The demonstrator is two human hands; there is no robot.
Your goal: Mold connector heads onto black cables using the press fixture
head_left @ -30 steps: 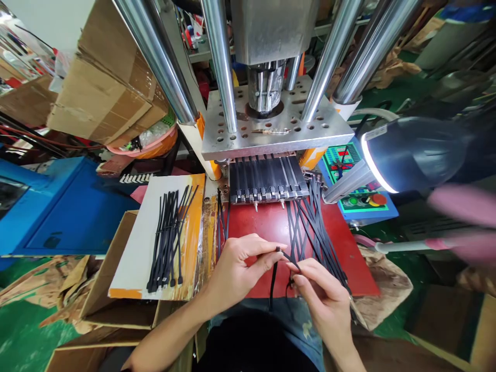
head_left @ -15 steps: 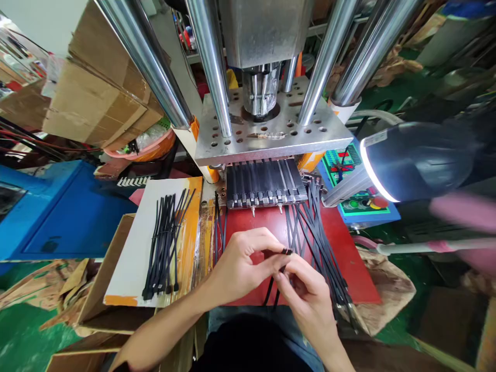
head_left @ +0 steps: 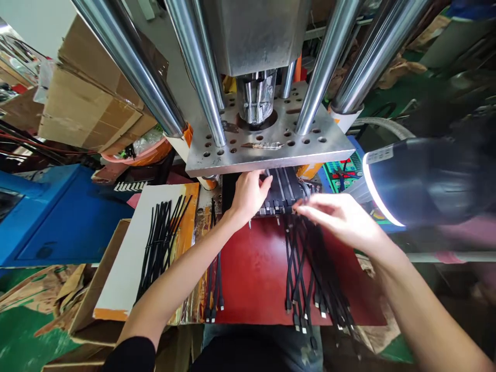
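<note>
black cables front-right of fixture, just beside right hand, fingers bunched at fixture's corner, pinch unclear; left hand arched over fixture's left half, grip hidden.

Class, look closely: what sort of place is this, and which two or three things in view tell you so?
Most likely a factory workshop: a metal press with thick steel columns, black cables grouped on a red work surface, and a large cardboard box nearby.

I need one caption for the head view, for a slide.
Left hand and right hand at a black fixture below a metal plate, black cables on the red surface.
</note>
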